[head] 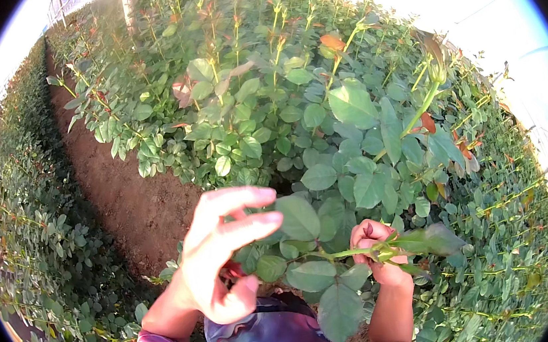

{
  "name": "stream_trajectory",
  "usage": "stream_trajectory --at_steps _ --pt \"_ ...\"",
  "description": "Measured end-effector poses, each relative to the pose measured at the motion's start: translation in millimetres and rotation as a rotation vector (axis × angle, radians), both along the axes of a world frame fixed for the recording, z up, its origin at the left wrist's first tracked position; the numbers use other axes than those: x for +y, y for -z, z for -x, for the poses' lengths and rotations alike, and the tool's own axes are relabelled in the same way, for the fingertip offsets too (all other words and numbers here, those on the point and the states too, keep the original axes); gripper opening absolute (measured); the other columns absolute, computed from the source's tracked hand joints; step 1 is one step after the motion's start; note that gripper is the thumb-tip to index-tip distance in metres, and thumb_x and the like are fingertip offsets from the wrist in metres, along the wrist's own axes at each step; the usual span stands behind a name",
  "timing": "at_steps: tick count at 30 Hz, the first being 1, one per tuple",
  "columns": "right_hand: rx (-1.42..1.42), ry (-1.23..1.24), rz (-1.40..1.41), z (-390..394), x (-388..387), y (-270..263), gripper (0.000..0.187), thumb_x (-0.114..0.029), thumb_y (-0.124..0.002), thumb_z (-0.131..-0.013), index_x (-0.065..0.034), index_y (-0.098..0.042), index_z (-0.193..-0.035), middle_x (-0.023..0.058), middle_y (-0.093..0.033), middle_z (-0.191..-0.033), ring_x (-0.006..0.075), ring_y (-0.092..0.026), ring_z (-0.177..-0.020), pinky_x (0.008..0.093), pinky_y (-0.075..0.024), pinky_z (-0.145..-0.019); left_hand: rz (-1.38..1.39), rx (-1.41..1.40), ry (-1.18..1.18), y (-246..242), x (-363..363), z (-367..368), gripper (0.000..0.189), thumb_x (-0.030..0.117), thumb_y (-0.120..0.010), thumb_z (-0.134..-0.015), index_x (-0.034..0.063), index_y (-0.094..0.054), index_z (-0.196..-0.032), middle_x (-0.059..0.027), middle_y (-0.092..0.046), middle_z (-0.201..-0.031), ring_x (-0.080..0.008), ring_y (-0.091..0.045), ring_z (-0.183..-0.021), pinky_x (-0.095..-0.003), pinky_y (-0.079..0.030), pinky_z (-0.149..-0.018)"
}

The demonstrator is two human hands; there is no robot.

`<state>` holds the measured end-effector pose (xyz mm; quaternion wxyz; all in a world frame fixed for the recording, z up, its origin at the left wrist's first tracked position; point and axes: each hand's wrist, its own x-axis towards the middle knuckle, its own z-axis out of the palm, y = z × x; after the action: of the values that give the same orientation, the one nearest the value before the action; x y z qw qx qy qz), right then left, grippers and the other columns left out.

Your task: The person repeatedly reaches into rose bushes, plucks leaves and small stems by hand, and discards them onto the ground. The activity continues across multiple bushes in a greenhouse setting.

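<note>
My right hand (379, 252) is closed around a green rose stem (340, 253) that lies roughly sideways in front of my body. Its leafy tip (426, 241) sticks out to the right, past my fist. Broad green leaflets (310, 276) spread from the stem between my two hands. To the left, my left hand (230, 250) is raised with thumb and fingers apart, its fingertips close to a rounded leaf (299, 217). Something dark red (233, 270) shows partly behind the left palm; what it is cannot be made out.
Dense rose bushes (250, 138) fill the front and right, with budded stems (420, 108) standing tall. A bare soil path (127, 206) runs along the left, bordered by another row of rose plants (55, 234). A pale post (128, 8) rises at the back.
</note>
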<state>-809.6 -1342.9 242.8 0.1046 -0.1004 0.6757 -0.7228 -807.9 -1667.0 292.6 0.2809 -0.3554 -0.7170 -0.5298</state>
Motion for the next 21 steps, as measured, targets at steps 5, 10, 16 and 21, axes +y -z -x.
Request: stream_trajectory --at_steps 5,10,16,21 --pt "0.583 0.122 -0.053 26.4 -37.7 -55.9 0.026 -0.013 -0.06 -0.1 0.004 -0.07 -0.116 0.0173 -0.067 -0.118 0.0173 -0.067 -0.088 0.0307 -0.0536 -0.076 0.406 -0.236 0.405 -49.6 -19.2 148.1 0.039 0.01 -0.062 -0.095 0.0006 -0.066 -0.133 -0.017 -0.059 -0.146 -0.0257 -0.06 -0.13 -0.0417 -0.05 -0.105" --pt "0.673 0.135 0.054 99.7 -123.6 -100.0 0.049 -0.031 -0.056 -0.109 0.0049 -0.059 -0.142 0.0195 -0.061 -0.14 0.0263 -0.064 -0.122 0.0398 -0.0547 -0.098 0.103 -0.098 -0.016 2.4 45.8 322.2 0.045 -0.001 -0.059 -0.098 -0.0059 -0.055 -0.143 -0.0232 -0.071 -0.128 -0.0281 -0.075 -0.105 -0.0394 -0.059 -0.089" --pt "0.77 0.845 -0.244 213.1 -118.1 -110.6 0.054 -0.024 -0.059 -0.109 0.0063 -0.043 -0.151 0.0151 -0.064 -0.126 0.0182 -0.067 -0.108 0.0325 -0.0561 -0.091 0.58 -0.17 0.057 15.4 101.8 377.2 0.031 0.021 -0.074 -0.09 0.0002 -0.073 -0.112 -0.0216 -0.075 -0.107 -0.0408 -0.072 -0.098 -0.049 -0.057 -0.087" --pt "0.122 0.812 -0.887 251.4 -101.5 -133.8 0.05 -0.045 -0.076 -0.097 0.0049 -0.07 -0.095 0.0042 -0.067 -0.071 0.011 -0.063 -0.054 0.0288 -0.0497 -0.048 0.44 -0.324 0.387 43.7 79.7 384.9 0.023 0.021 -0.074 -0.091 -0.0009 -0.073 -0.097 -0.0154 -0.076 -0.096 -0.0315 -0.074 -0.089 -0.044 -0.056 -0.079"
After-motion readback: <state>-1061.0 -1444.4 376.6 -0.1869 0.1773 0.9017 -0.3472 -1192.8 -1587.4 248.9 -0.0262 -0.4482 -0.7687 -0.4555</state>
